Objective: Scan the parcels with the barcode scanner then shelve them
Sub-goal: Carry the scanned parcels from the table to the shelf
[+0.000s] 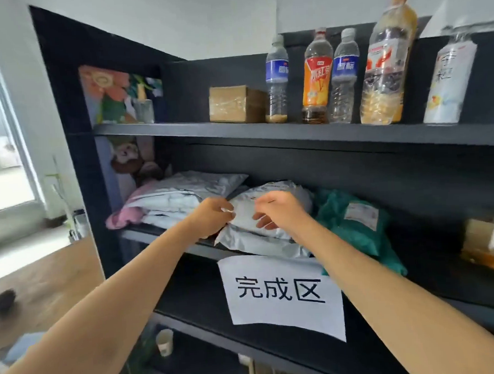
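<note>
A grey poly-bag parcel (250, 215) lies on the middle shelf (162, 235) of a black shelving unit, on top of another grey bag (266, 246). My left hand (213, 214) pinches its left edge. My right hand (278, 211) hovers over its top with fingers loosely spread, touching or just above it. To the left sits a stack of white and pink bags (177, 199); to the right a green parcel (353, 227) with a label. No barcode scanner is in view.
A white paper sign (286, 296) hangs from the shelf edge below the parcels. The upper shelf holds a taped cardboard box (235, 104) and several bottles (317, 77). A brown box (489, 245) is at far right. A paper cup (164, 341) stands lower down.
</note>
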`<state>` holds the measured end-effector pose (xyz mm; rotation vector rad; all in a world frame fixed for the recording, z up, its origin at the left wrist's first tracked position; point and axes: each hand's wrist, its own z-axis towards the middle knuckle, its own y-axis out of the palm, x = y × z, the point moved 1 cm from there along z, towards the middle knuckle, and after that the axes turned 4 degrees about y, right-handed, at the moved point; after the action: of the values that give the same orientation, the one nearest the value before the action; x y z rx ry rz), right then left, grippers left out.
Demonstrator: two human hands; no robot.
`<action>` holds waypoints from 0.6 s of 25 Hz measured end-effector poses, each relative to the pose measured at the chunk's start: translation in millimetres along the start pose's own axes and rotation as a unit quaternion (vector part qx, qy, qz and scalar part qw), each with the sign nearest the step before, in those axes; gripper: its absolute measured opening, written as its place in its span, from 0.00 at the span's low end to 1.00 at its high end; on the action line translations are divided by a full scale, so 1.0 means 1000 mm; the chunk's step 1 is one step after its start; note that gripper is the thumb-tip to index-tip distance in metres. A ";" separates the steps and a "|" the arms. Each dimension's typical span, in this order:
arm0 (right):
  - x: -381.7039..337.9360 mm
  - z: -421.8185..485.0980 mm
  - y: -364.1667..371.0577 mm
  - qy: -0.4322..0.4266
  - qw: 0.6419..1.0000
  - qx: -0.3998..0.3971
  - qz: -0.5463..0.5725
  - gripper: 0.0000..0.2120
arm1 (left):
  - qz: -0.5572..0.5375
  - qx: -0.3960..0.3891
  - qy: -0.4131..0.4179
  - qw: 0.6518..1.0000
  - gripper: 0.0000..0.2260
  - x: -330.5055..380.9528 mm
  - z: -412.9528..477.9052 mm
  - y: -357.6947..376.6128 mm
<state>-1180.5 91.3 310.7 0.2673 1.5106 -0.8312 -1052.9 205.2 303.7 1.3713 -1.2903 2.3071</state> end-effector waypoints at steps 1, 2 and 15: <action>-0.010 0.003 0.027 -0.009 0.999 -0.028 -0.013 0.05 | -0.007 0.024 -0.012 1.000 0.11 -0.016 -0.010 -0.028; -0.019 0.006 0.052 -0.017 0.998 -0.054 -0.023 0.03 | -0.023 0.044 -0.027 0.998 0.09 -0.031 -0.021 -0.055; -0.169 0.045 0.596 -0.153 0.921 -0.314 -0.170 0.18 | 0.174 0.217 -0.190 0.942 0.14 -0.350 -0.237 -0.510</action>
<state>-748.8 536.7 274.8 -0.5913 1.4592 -0.5747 -740.0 788.3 283.9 1.9461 -1.2499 2.7909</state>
